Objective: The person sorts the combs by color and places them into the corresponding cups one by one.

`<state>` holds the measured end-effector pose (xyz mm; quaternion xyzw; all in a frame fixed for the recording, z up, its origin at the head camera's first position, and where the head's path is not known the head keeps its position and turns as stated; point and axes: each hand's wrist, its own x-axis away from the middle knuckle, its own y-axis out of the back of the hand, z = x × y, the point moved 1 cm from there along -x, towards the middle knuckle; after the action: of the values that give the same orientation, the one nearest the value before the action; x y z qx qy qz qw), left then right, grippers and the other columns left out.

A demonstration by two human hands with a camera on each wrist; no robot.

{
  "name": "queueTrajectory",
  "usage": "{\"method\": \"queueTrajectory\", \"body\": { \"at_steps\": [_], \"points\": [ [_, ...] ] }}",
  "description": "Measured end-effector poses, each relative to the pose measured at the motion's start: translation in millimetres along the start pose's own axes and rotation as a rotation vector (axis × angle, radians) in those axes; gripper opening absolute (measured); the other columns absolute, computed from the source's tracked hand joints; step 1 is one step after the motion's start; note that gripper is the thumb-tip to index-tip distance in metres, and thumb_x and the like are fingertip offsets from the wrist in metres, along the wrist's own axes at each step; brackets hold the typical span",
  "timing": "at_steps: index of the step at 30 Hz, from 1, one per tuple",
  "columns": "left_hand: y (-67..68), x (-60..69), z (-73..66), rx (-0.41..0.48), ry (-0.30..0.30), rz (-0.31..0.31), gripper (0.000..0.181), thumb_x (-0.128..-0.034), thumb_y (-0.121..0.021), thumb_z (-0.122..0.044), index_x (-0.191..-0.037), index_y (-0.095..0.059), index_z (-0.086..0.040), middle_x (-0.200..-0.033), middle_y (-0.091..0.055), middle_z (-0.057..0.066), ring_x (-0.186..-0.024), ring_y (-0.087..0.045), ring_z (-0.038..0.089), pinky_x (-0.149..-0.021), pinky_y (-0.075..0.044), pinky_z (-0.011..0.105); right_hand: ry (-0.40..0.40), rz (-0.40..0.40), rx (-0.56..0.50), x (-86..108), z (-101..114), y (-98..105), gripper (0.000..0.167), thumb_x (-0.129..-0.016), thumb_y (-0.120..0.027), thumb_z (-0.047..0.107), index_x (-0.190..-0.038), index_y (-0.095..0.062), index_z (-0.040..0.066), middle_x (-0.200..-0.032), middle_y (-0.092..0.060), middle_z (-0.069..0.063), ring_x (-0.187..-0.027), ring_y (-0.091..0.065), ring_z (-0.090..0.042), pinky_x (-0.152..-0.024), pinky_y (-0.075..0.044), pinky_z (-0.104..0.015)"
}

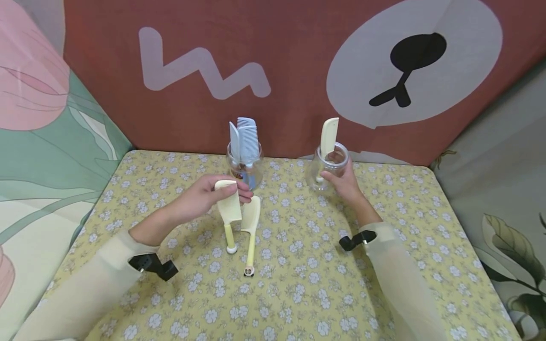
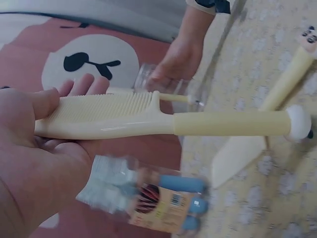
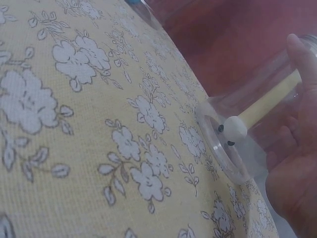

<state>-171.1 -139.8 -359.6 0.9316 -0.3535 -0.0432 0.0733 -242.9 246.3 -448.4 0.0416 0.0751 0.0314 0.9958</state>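
Note:
Pinched between thumb and fingers of my left hand is a cream comb, its yellow handle pointing toward the table's front; the left wrist view shows its teeth and white-tipped handle. Another cream comb with a panda-faced handle end lies on the table just right of it. My right hand grips a clear jar at its right side. One cream comb stands in that jar, head up, with its round white handle end at the jar's bottom.
A second clear jar holding several blue combs stands at the back, left of the gripped jar. The table has a yellow flowered cloth. Behind it hangs a red printed cloth.

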Motion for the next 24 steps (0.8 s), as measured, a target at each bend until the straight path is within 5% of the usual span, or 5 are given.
{"method": "queueTrajectory", "body": {
  "at_steps": [8,16,24],
  "points": [
    [0.2,-16.9,-31.0,0.022,-0.044,0.030,0.032,-0.1095,-0.049,-0.015,-0.133,-0.063,0.003,-0.130,-0.068,0.015,-0.119,-0.067,0.026,-0.101,-0.052,0.037,0.031,-0.014,-0.009,-7.6,-22.9,4.9,0.088,-0.091,-0.067,-0.007,-0.160,-0.016,0.007,-0.158,-0.035,-0.019,-0.148,-0.030,-0.032,-0.123,-0.022,-0.045],
    [-5.7,-49.3,-56.0,0.057,-0.126,0.048,0.032,-0.1095,-0.047,-0.011,-0.134,-0.062,0.003,-0.135,-0.065,0.016,-0.123,-0.064,0.027,-0.098,-0.054,0.040,0.007,-0.002,-0.027,-0.7,-1.0,0.0,0.087,-0.090,-0.067,-0.010,-0.159,-0.015,0.000,-0.157,-0.033,-0.024,-0.148,-0.030,-0.035,-0.122,-0.024,-0.047],
    [-15.3,-86.3,-82.1,0.044,-0.207,0.034,0.033,-0.1104,-0.045,-0.012,-0.136,-0.061,0.003,-0.135,-0.065,0.013,-0.123,-0.064,0.025,-0.102,-0.051,0.039,0.002,-0.001,-0.020,0.8,2.1,-0.8,0.085,-0.091,-0.067,-0.009,-0.159,-0.017,0.003,-0.158,-0.033,-0.023,-0.148,-0.030,-0.034,-0.122,-0.023,-0.046]
  ]
}}
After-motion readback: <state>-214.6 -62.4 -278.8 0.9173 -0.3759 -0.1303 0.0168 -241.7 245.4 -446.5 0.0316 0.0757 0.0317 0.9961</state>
